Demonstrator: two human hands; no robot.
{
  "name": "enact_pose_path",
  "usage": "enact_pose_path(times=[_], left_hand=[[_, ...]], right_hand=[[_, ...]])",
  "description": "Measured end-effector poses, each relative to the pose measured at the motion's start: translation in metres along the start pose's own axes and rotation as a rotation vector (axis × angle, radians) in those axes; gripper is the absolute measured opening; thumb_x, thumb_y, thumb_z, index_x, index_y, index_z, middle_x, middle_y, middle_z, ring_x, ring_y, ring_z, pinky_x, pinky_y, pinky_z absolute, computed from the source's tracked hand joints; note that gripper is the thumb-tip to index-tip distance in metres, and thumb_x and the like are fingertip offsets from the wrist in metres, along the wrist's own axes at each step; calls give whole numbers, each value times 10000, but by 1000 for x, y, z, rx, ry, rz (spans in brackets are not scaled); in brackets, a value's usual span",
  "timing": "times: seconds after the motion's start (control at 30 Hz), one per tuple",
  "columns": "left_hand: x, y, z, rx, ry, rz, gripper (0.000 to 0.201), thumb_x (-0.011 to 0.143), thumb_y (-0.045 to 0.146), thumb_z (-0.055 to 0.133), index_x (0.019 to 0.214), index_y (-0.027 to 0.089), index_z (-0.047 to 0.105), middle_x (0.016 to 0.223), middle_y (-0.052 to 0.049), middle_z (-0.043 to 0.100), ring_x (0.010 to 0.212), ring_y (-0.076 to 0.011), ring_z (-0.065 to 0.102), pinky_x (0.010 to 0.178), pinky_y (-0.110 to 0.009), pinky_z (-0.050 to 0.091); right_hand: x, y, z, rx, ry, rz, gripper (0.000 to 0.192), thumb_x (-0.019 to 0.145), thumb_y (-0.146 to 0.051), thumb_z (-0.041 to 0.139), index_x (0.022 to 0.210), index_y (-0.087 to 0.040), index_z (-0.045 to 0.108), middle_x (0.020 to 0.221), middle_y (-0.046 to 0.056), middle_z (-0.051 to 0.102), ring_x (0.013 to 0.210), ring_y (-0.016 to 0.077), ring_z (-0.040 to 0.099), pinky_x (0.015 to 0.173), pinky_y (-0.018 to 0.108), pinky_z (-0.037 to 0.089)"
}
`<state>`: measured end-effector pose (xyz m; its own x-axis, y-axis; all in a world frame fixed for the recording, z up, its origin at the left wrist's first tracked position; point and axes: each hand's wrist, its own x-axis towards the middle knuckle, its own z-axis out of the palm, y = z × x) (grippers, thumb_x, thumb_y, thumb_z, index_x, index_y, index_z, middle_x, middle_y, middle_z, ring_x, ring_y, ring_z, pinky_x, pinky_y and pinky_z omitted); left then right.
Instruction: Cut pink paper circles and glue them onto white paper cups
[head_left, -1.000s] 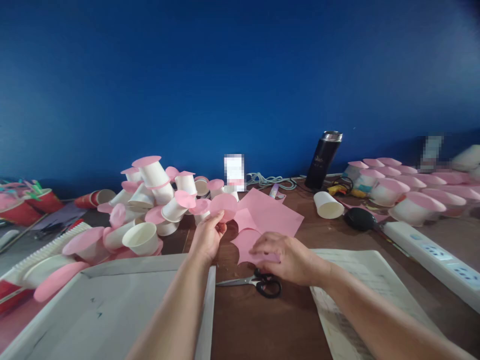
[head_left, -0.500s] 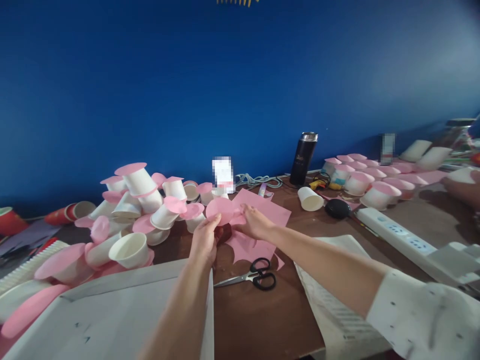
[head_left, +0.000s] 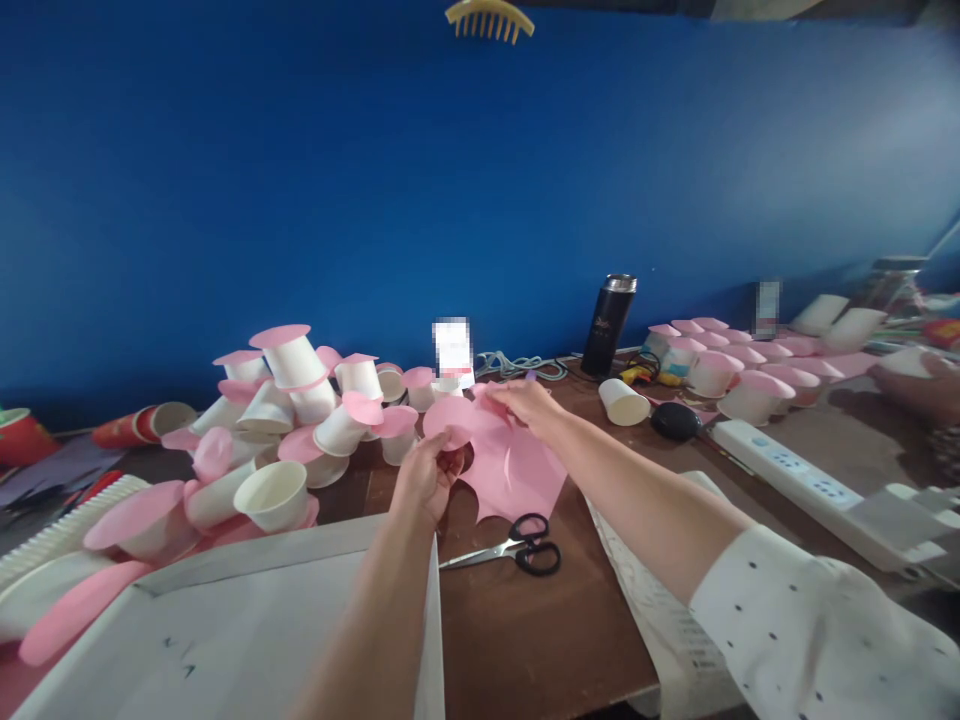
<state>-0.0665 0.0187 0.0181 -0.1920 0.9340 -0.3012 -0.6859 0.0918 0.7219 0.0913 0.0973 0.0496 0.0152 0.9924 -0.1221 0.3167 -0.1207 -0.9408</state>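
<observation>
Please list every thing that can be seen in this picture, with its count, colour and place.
Round pink paper disc: one, pink, in the left hand.
Pink paper sheet: at least one, pink, table centre.
Black-handled scissors: one, near the sheet.
White paper cups with pink lids: many, heaped at left.
Lidded cups in rows: many, right.
Black flask: one, by the blue wall.
White power strip: one, right.
Left hand: holds the disc.
Right hand: grips the sheet's far edge.

Deep blue wall (head_left: pixel 375 180) behind a cluttered brown wooden table (head_left: pixel 525 640).
</observation>
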Motion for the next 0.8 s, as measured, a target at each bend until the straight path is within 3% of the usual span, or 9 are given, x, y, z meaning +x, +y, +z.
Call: enact_pose_path(times=[0.17, 0.3, 0.47, 0.57, 0.7, 0.8], left_hand=[[-1, -1, 1, -14, 4, -30, 82, 774, 73, 643, 831, 127, 617, 727, -31, 671, 612, -120, 637, 568, -233, 542], [-4, -4, 3, 9, -74, -86, 36, 790, 89, 634, 814, 116, 627, 729, -53, 680, 621, -143, 654, 547, -233, 542], [-9, 4, 5, -223, -117, 29, 81, 827, 75, 579, 770, 121, 615, 690, -26, 664, 601, -101, 630, 580, -200, 537], [-11, 8, 5, -207, -167, -76, 97, 849, 121, 569, 757, 131, 598, 711, -63, 673, 681, -143, 666, 621, -229, 549], [-13, 1, 8, -80, -262, -257, 129, 868, 246, 568, 772, 159, 575, 903, -134, 693, 785, -192, 678, 695, -318, 558], [-13, -6, 10, -82, -278, -240, 99, 841, 271, 598, 812, 181, 567, 984, -111, 680, 781, -172, 665, 687, -296, 543]], right_hand=[[0, 1, -39, 247, 93, -18, 124, 798, -283, 645, 807, -174, 587, 492, -84, 399, 386, 43, 273, 368, 193, 162], [-7, 10, -54, 324, 102, 25, 179, 719, -269, 704, 769, -169, 565, 490, -81, 406, 384, 44, 283, 365, 189, 140], [-29, 16, -45, 349, 58, 2, 188, 684, -279, 708, 752, -154, 585, 513, -72, 415, 400, 40, 260, 377, 195, 108], [-48, 16, -37, 327, 3, -51, 231, 679, -339, 714, 751, -150, 602, 509, -75, 410, 409, 41, 251, 395, 201, 121], [-76, 17, -26, 230, -83, -137, 280, 676, -403, 723, 708, -154, 600, 500, -77, 392, 437, 54, 278, 424, 209, 170], [-93, 23, -20, -22, -141, -322, 341, 745, -399, 651, 577, -170, 462, 538, -72, 338, 498, 64, 296, 471, 212, 219]])
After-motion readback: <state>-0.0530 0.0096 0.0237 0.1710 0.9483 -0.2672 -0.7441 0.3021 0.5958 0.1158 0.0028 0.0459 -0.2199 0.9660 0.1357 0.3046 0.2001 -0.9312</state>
